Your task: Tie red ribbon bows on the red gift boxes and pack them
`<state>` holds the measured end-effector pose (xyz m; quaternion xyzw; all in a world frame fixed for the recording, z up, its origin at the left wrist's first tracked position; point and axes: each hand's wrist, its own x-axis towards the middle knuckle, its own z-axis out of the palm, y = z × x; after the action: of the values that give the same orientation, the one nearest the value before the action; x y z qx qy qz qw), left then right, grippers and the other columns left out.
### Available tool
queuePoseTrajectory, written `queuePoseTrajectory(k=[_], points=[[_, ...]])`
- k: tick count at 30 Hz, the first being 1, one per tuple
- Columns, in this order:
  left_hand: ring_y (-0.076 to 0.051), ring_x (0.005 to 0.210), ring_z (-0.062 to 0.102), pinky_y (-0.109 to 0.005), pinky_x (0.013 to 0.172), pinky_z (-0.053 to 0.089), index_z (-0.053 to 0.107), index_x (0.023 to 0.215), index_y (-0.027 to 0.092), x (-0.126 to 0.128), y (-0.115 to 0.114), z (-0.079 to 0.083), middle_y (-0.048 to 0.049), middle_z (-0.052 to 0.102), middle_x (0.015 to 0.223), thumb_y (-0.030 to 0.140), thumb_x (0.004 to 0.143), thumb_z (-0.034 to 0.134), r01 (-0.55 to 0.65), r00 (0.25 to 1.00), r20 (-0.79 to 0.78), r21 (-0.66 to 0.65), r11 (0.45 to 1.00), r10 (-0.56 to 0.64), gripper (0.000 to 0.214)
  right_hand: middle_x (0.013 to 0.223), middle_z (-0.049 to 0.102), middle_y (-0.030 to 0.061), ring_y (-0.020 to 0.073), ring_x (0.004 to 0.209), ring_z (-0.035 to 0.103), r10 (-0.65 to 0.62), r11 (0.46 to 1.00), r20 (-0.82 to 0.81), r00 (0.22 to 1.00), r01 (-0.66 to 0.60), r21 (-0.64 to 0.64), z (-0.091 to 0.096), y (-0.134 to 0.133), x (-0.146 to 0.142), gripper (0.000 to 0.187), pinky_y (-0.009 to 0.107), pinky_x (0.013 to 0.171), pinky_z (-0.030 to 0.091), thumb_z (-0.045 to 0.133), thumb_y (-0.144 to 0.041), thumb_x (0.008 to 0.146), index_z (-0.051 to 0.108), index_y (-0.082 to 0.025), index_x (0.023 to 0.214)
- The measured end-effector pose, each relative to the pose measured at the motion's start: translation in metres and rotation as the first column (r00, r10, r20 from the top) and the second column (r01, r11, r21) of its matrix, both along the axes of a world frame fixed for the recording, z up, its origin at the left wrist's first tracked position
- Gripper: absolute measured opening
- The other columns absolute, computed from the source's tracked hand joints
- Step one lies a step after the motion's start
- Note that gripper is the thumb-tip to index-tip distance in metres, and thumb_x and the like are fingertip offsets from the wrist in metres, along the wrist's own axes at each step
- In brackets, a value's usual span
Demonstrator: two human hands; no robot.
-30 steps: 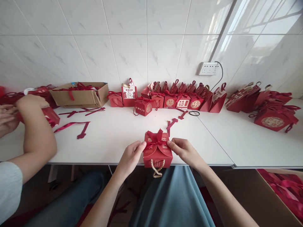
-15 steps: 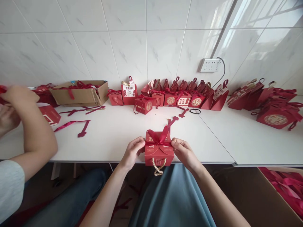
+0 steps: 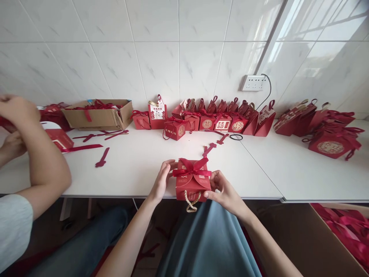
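Note:
A red gift box (image 3: 192, 184) with a red ribbon bow (image 3: 191, 167) on top and a gold rope handle (image 3: 190, 203) hanging at its front sits at the near edge of the white table (image 3: 144, 161). My left hand (image 3: 162, 180) grips the box's left side with curled fingers. My right hand (image 3: 224, 189) holds its right side and lower corner. Both hands are closed on the box.
A row of finished red boxes (image 3: 207, 119) lines the wall, with more red bags (image 3: 319, 123) at the right. An open cardboard box (image 3: 96, 114) and loose ribbons (image 3: 102, 157) lie at the left, where another person's arm (image 3: 43, 161) works. A carton of ribbons (image 3: 346, 231) stands at the lower right.
My fingers left the bow's ends and moved down to grip the box's sides. The bow now sits flatter. The other person's hands rose and pulled a ribbon leftwards.

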<state>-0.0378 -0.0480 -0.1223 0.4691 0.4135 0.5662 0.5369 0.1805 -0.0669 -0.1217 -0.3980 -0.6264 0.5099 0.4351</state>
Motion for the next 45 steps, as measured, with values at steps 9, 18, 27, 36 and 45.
queuePoseTrajectory(k=[9,18,27,36,45], points=[[-0.010,0.033,0.032,-0.024,0.045,0.030,0.051,0.072,0.018,-0.017,-0.009,0.002,0.0100,0.025,0.033,0.046,0.085,0.035,-0.404,0.915,-0.011,0.012,0.915,0.404,0.035,0.088,0.054,0.0041,0.0199,0.084,0.053,-0.634,0.773,0.025,0.773,0.632,0.062,0.007,0.017,0.022,0.036,0.037,0.077,0.044,0.054,-0.053,0.078,0.046,-0.022,0.094],[-0.014,0.057,0.045,-0.026,0.056,0.034,0.044,0.059,0.019,0.005,-0.035,0.033,0.0015,0.046,0.057,0.055,0.083,0.039,-0.050,0.816,-0.575,0.017,0.999,0.050,0.043,0.144,0.027,0.0152,0.0317,0.133,0.031,-0.141,0.952,0.163,0.976,0.088,0.292,0.002,-0.006,0.016,0.093,0.053,0.106,0.031,0.070,-0.059,0.065,0.021,-0.027,0.136],[-0.014,0.057,0.051,-0.024,0.059,0.041,0.045,0.063,0.020,0.018,-0.055,0.050,0.0019,0.052,0.057,0.049,0.083,0.047,0.109,0.864,-0.477,-0.128,0.986,-0.157,0.035,0.145,0.025,0.0144,0.0298,0.133,0.032,0.067,0.966,0.127,0.990,-0.096,0.239,0.001,0.010,0.012,0.099,0.053,0.105,0.033,0.071,-0.039,0.071,0.003,-0.031,0.143],[-0.018,0.073,0.064,-0.028,0.073,0.048,0.056,0.073,0.019,0.021,-0.070,0.031,-0.0047,0.068,0.075,0.041,0.084,0.051,0.180,0.889,-0.393,-0.167,0.969,-0.233,0.026,0.144,0.021,0.0137,0.0331,0.133,0.031,0.005,0.975,0.133,0.991,-0.034,0.218,-0.001,0.012,0.010,0.107,0.054,0.098,0.042,0.077,-0.050,0.061,0.008,-0.035,0.142],[-0.021,0.081,0.062,-0.030,0.073,0.047,0.057,0.084,0.018,-0.003,-0.041,0.036,-0.0061,0.065,0.087,0.054,0.082,0.045,-0.047,0.890,-0.455,-0.070,0.996,0.010,0.038,0.141,0.022,0.0128,0.0353,0.131,0.032,-0.083,0.927,0.147,0.986,0.023,0.374,-0.004,0.003,0.010,0.107,0.054,0.099,0.041,0.080,-0.044,0.059,0.011,-0.038,0.141]])
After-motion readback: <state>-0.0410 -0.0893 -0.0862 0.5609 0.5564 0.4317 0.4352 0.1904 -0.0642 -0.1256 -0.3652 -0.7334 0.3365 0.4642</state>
